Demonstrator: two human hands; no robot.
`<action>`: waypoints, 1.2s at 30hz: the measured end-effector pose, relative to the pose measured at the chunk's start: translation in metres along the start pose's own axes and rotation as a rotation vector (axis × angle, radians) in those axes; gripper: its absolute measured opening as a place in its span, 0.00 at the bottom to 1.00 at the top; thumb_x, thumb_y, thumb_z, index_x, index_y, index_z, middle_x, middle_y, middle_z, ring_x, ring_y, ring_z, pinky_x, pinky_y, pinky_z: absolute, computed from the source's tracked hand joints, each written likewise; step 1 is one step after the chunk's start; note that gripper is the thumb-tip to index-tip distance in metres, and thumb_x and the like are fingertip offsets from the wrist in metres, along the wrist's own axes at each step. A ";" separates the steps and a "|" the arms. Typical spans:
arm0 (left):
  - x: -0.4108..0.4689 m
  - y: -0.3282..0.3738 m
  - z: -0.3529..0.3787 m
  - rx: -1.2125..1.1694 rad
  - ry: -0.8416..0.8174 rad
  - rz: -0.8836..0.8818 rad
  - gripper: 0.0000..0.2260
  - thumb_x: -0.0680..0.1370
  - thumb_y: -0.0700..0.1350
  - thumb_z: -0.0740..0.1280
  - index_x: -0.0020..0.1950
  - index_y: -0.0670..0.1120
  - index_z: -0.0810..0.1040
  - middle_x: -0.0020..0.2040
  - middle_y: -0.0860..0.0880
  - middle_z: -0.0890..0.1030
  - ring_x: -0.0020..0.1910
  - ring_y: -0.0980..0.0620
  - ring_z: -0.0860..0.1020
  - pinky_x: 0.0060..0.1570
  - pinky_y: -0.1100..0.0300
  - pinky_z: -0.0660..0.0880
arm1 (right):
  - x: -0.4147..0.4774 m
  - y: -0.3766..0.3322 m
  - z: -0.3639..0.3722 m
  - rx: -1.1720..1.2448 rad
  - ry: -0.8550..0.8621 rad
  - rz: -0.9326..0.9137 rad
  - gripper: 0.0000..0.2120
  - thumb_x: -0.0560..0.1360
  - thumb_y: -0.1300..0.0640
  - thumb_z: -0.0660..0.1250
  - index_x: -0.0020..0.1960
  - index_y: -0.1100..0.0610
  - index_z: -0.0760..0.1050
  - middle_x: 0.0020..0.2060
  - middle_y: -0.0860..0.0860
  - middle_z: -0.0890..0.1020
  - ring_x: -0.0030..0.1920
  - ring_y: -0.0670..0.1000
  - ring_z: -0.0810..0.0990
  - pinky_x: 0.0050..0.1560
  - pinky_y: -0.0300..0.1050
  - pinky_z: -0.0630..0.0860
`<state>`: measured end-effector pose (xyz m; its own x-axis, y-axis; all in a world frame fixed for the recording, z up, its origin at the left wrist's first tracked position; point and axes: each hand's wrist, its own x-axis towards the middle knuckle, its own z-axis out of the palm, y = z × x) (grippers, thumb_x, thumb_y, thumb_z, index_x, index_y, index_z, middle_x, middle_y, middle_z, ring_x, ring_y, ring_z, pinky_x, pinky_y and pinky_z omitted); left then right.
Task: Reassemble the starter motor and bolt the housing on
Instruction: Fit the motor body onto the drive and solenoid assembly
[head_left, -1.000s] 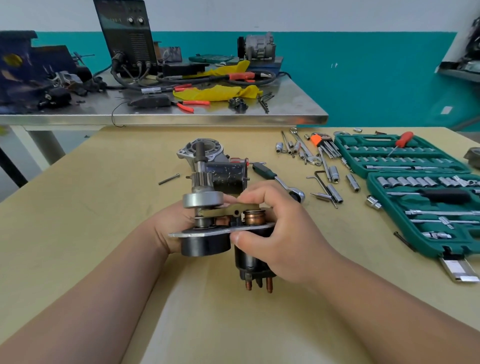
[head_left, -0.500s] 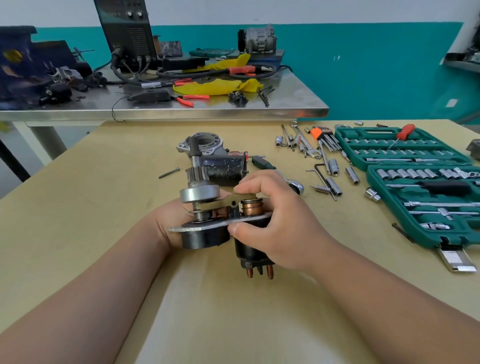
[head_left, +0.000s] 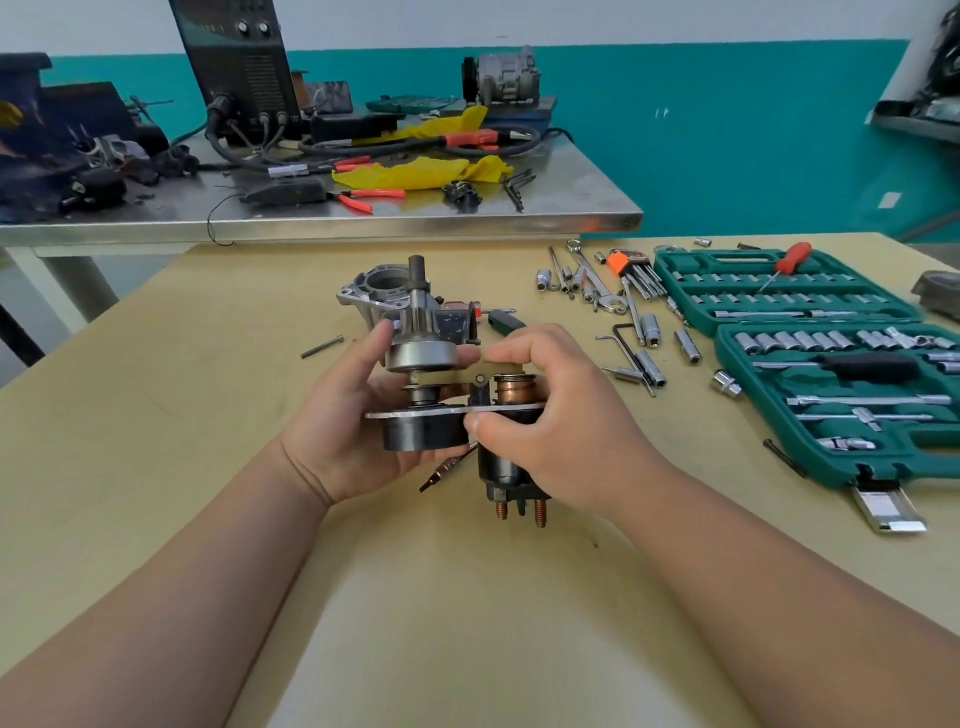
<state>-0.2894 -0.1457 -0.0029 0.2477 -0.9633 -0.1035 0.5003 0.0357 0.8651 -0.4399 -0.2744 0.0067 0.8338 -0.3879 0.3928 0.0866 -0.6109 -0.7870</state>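
The left hand (head_left: 343, 431) has come round the near side of the starter motor (head_left: 452, 414) since a second ago. Its thumb, hidden before, now stands up against the drive clutch (head_left: 421, 356), and the whole assembly sits higher in view.

The wooden table (head_left: 156, 441) carries everything. On its right lie two open green socket cases (head_left: 914, 457), with loose sockets (head_left: 650, 327) and a bunch of hex keys (head_left: 636, 273) between them and the hands.

The left hand cups the motor's black lower body from below, fingers curled round it. The right hand (head_left: 561, 421) grips the solenoid (head_left: 506, 470) side, thumb under the flat plate and forefinger bent over the shift lever (head_left: 470, 375).

The motor is held upright above the table, shaft pointing up, straight in front of the person. The aluminium housing (head_left: 371, 291) sits on the table just behind it, not yet fitted.

A thin rod (head_left: 447, 467) pokes out under the left hand; whether it is held I cannot tell. A long bolt (head_left: 323, 346) lies alone on the table to the left.
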 end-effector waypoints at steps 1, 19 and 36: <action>0.000 0.000 0.001 0.031 0.007 0.020 0.36 0.60 0.63 0.77 0.62 0.44 0.80 0.60 0.41 0.80 0.54 0.43 0.80 0.52 0.49 0.78 | 0.000 0.000 0.000 -0.011 0.000 0.002 0.19 0.68 0.48 0.74 0.50 0.34 0.68 0.53 0.34 0.69 0.51 0.37 0.75 0.46 0.32 0.76; -0.014 0.012 0.025 0.797 0.310 0.467 0.34 0.63 0.44 0.78 0.65 0.59 0.70 0.47 0.51 0.84 0.47 0.53 0.83 0.47 0.63 0.78 | -0.007 -0.003 0.008 -0.430 0.058 -0.432 0.20 0.67 0.56 0.74 0.56 0.62 0.75 0.56 0.54 0.74 0.40 0.54 0.79 0.29 0.50 0.77; -0.014 0.011 0.027 0.884 0.363 0.484 0.24 0.63 0.46 0.77 0.54 0.54 0.71 0.43 0.53 0.83 0.42 0.54 0.81 0.45 0.58 0.78 | -0.005 0.005 0.007 -0.365 0.084 -0.452 0.22 0.69 0.53 0.70 0.60 0.61 0.75 0.56 0.53 0.75 0.49 0.48 0.77 0.40 0.45 0.79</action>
<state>-0.3098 -0.1388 0.0218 0.5632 -0.7566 0.3321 -0.4598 0.0470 0.8868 -0.4396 -0.2712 -0.0025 0.7102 -0.0779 0.6997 0.2174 -0.9210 -0.3232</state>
